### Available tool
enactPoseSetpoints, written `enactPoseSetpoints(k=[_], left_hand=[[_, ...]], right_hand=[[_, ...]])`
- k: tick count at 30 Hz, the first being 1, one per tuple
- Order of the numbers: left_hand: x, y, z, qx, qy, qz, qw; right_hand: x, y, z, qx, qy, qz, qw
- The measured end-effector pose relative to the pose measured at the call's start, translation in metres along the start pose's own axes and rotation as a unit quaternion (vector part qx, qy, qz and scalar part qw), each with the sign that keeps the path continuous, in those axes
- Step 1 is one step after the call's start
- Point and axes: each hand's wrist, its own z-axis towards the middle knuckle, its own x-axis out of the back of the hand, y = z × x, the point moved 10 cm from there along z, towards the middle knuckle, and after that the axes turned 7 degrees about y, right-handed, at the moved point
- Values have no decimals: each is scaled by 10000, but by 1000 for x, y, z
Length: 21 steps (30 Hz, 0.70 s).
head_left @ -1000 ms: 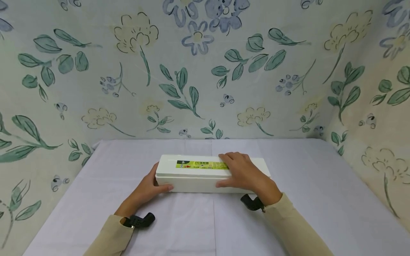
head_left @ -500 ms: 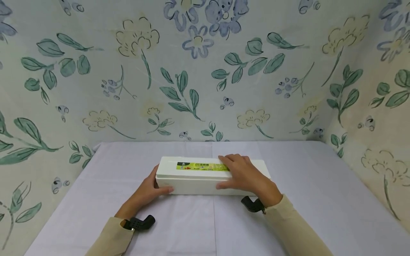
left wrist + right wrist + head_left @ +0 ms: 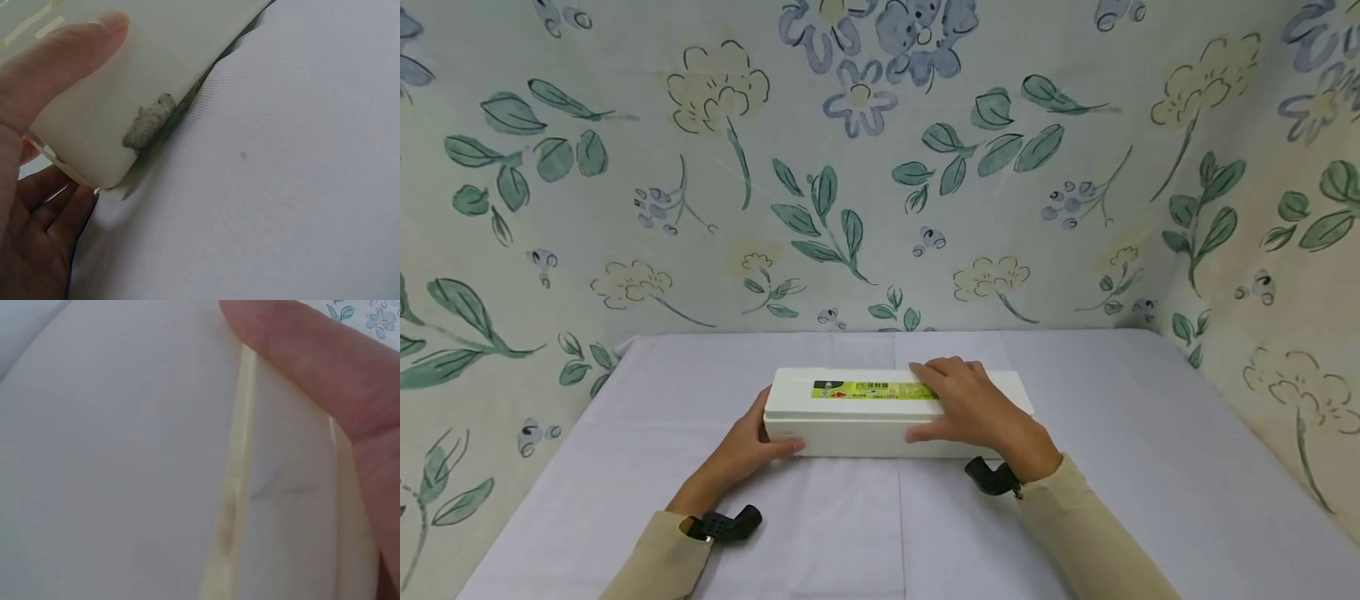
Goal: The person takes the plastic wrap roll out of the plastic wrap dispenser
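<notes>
On the tabletop (image 3: 820,517) we're gripping the box (image 3: 850,432), left hand (image 3: 748,437) at end, right hand (image 3: 976,410) over top (likely light, stiff; good holds).

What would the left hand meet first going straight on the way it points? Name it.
The white box, most likely: the left hand already touches its left end, thumb along the front. How far the other fingers reach is partly hidden.

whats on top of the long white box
On the white box: a yellow-green label and the right hand, which hides the label's right end and the surface beneath.
</notes>
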Motion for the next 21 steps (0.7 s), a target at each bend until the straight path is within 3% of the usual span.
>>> enactPoseSetpoints(k=[21], left_hand=[[0,2,0,-117,30,-19,9999]], right_hand=[[10,1,-2,-83,168,-116,9998]])
